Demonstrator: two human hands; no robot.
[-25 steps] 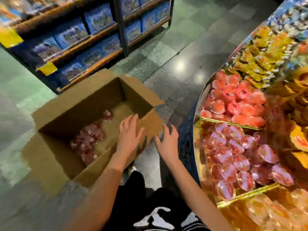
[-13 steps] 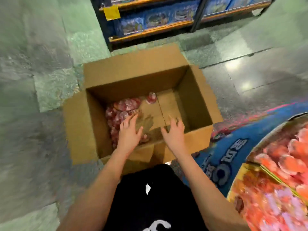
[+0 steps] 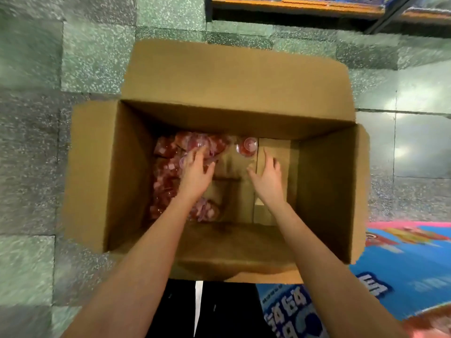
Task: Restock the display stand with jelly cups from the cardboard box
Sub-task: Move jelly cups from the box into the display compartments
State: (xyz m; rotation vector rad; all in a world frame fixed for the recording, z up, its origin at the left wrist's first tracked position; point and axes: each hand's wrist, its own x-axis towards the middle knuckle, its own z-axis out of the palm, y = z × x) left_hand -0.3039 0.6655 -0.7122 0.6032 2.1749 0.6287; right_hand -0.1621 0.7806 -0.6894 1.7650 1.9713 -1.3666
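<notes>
Cardboard box [image 3: 244, 79] stands open on the floor [image 3: 36, 142], flaps folded outward. Jelly cups [image 3: 166, 176], red, are heaped in the box's left half. One lone cup [image 3: 249, 145] sits at the box's far wall, near its middle.

Left hand [image 3: 195, 173] is inside the box, its fingers [image 3: 199, 153] spread and lying on the heap; no cup visibly gripped. Right hand [image 3: 267, 178] is inside the box, right of centre, fingers apart, holding nothing, near the lone cup.

Display stand [image 3: 402, 264]: blue printed side by the box's near right corner.
</notes>
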